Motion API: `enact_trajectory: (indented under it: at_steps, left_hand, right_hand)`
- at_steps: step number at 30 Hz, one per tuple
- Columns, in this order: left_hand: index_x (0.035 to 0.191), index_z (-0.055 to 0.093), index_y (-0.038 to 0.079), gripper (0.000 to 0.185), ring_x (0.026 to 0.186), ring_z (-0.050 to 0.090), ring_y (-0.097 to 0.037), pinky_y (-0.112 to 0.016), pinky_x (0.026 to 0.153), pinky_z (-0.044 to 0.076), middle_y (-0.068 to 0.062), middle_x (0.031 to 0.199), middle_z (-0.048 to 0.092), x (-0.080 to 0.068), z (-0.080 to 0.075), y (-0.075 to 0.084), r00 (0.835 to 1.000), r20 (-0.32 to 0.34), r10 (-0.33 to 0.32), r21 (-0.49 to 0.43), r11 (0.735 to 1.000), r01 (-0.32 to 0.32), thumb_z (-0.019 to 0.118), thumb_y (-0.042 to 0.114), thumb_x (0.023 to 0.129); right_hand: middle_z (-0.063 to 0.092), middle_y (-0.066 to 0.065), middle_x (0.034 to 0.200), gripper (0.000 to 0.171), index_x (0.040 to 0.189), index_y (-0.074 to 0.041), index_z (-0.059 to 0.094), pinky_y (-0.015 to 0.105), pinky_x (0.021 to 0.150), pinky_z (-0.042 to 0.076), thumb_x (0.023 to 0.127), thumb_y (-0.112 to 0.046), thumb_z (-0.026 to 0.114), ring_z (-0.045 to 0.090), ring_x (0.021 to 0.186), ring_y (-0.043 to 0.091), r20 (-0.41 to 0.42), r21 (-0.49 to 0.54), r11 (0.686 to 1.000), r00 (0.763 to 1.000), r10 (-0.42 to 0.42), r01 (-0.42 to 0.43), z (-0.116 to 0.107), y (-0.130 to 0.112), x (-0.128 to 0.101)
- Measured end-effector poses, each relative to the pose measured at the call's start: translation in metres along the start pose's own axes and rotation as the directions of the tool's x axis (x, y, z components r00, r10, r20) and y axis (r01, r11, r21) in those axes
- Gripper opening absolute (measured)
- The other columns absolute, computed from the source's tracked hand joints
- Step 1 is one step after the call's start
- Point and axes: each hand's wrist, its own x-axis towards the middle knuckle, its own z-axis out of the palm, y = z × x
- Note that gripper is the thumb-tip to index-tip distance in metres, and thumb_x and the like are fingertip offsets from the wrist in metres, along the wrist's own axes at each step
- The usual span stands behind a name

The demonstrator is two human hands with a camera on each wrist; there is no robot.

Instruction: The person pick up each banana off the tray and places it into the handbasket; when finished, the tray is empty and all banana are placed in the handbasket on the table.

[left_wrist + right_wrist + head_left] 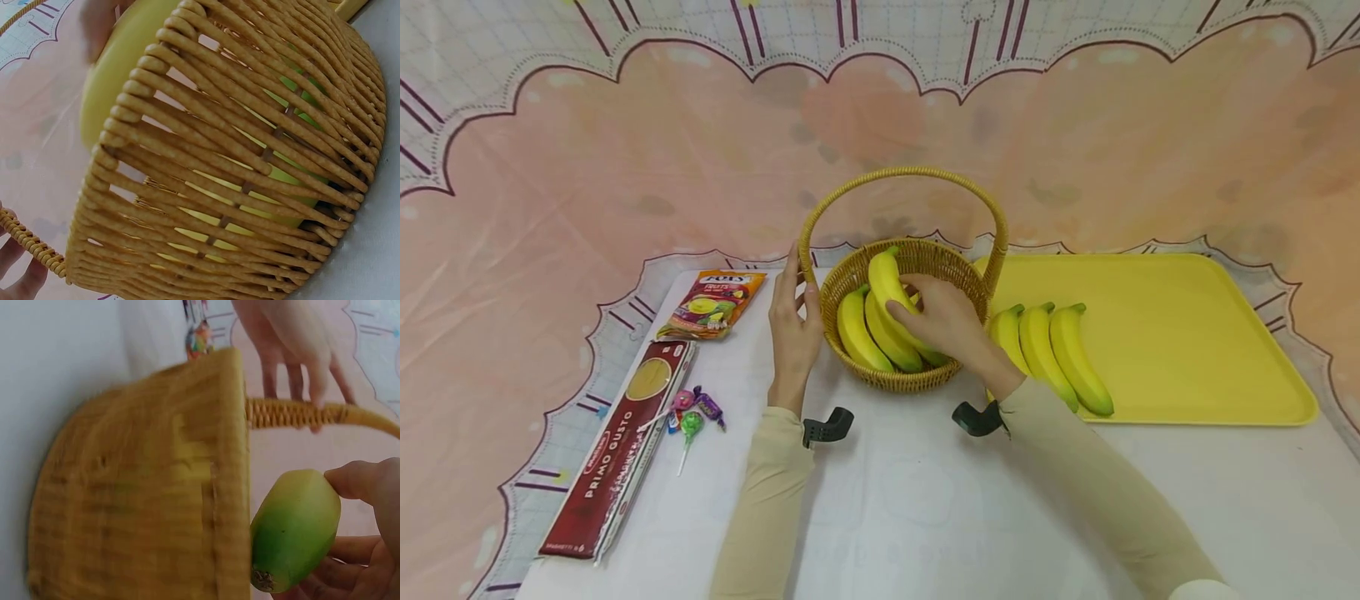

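A woven wicker basket [898,382] with a tall arched handle [904,172] holds several yellow bananas [859,333]. My left hand [795,329] is at the basket's left side and holds the foot of the handle between thumb and fingers. With its thumb and fingers, my right hand [951,321] grips a banana [886,279] over the basket, above the others. In the right wrist view, the green-tinged end of the gripped banana [294,528] shows beside the rim. The left wrist view shows the basket's woven wall [237,162], with yellow behind its gaps.
A yellow tray [1180,333] lies at the right, with three bananas [1075,358] on its left part. At the left are an orange candy bag [711,304], a red spaghetti pack [617,454], and several small sweets, among them a green lollipop [691,423].
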Motion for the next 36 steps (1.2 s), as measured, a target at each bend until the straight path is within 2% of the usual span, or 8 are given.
enact_trajectory:
  at_steps: [6, 13, 17, 21, 24, 29, 33, 36]
  left_hand:
    - [0.149, 0.030, 0.031, 0.055, 0.118, 0.053, -0.026, -0.049, 0.090, 0.053, -0.014, 0.124, 0.054, 0.000, 0.000, -0.001, 1.000, -0.007, 0.004, 0.005, 1.000, -0.004, 0.045, 0.014, 0.099]
    - [0.148, 0.031, 0.030, 0.054, 0.117, 0.054, -0.025, -0.048, 0.089, 0.053, -0.015, 0.123, 0.054, -0.001, 0.000, -0.001, 1.000, -0.013, 0.008, -0.009, 1.000, -0.008, 0.045, 0.015, 0.099]
    - [0.148, 0.031, 0.031, 0.054, 0.117, 0.054, -0.025, -0.047, 0.090, 0.054, -0.015, 0.124, 0.054, -0.002, 0.000, -0.001, 1.000, -0.012, 0.009, -0.001, 1.000, -0.009, 0.046, 0.015, 0.099]
    - [0.148, 0.031, 0.031, 0.056, 0.117, 0.054, -0.026, -0.046, 0.090, 0.054, -0.015, 0.124, 0.054, -0.002, -0.001, -0.002, 1.000, -0.017, 0.019, 0.009, 1.000, -0.019, 0.047, 0.013, 0.098]
    - [0.148, 0.031, 0.032, 0.056, 0.117, 0.055, -0.027, -0.046, 0.090, 0.054, -0.015, 0.124, 0.054, -0.004, -0.001, -0.003, 1.000, -0.018, 0.019, 0.003, 1.000, -0.019, 0.048, 0.012, 0.098]
    - [0.148, 0.031, 0.032, 0.055, 0.117, 0.053, -0.025, -0.046, 0.092, 0.053, -0.015, 0.124, 0.053, -0.004, -0.001, -0.004, 1.000, -0.015, 0.009, -0.014, 1.000, -0.009, 0.046, 0.014, 0.098]
    - [0.148, 0.031, 0.030, 0.053, 0.118, 0.053, -0.025, -0.046, 0.092, 0.052, -0.015, 0.125, 0.053, -0.004, -0.001, -0.005, 1.000, -0.014, 0.014, -0.016, 1.000, -0.014, 0.045, 0.015, 0.099]
    - [0.148, 0.032, 0.029, 0.053, 0.117, 0.054, -0.026, -0.047, 0.091, 0.053, -0.015, 0.124, 0.054, -0.003, 0.000, -0.004, 1.000, -0.015, 0.023, -0.017, 1.000, -0.023, 0.046, 0.014, 0.099]
  right_hand:
    - [0.067, 0.007, 0.112, 0.054, 0.132, -0.009, 0.054, 0.038, 0.077, 0.054, 0.090, -0.043, 0.057, 0.064, 0.094, 0.021, 0.030, -0.059, 0.998, 0.999, 0.030, -0.028, 0.026, -0.020, 0.009]
    - [0.066, 0.005, 0.110, 0.052, 0.129, -0.010, 0.057, 0.041, 0.079, 0.053, 0.089, -0.045, 0.057, 0.064, 0.094, 0.022, 0.027, -0.075, 0.993, 0.996, 0.088, -0.085, 0.050, -0.032, 0.013]
    - [0.062, 0.003, 0.103, 0.053, 0.130, -0.011, 0.053, 0.039, 0.072, 0.051, 0.089, -0.045, 0.058, 0.059, 0.085, 0.021, 0.049, -0.077, 0.993, 0.995, 0.089, -0.085, 0.061, -0.035, 0.013]
    - [0.061, 0.003, 0.105, 0.054, 0.130, -0.012, 0.050, 0.037, 0.069, 0.050, 0.088, -0.047, 0.056, 0.057, 0.083, 0.019, 0.065, -0.050, 0.996, 0.995, 0.072, -0.069, 0.067, -0.036, 0.012]
    - [0.061, 0.004, 0.109, 0.056, 0.131, -0.013, 0.049, 0.038, 0.072, 0.051, 0.089, -0.049, 0.055, 0.059, 0.087, 0.019, 0.058, -0.027, 0.998, 0.997, 0.055, -0.053, 0.064, -0.034, 0.009]
    - [0.062, 0.007, 0.110, 0.049, 0.129, -0.012, 0.051, 0.035, 0.073, 0.052, 0.091, -0.042, 0.055, 0.061, 0.086, 0.018, 0.012, 0.060, 0.998, 0.999, 0.029, -0.030, 0.045, -0.023, -0.003]
    - [0.063, 0.004, 0.105, 0.038, 0.123, -0.010, 0.057, 0.032, 0.070, 0.052, 0.093, -0.033, 0.054, 0.061, 0.083, 0.016, -0.091, 0.102, 0.995, 0.996, 0.000, 0.010, 0.027, -0.003, -0.016]
    - [0.064, 0.004, 0.101, 0.032, 0.118, -0.009, 0.059, 0.031, 0.069, 0.052, 0.093, -0.027, 0.054, 0.061, 0.083, 0.017, -0.193, 0.126, 0.991, 0.981, -0.010, 0.035, 0.011, 0.017, -0.030]
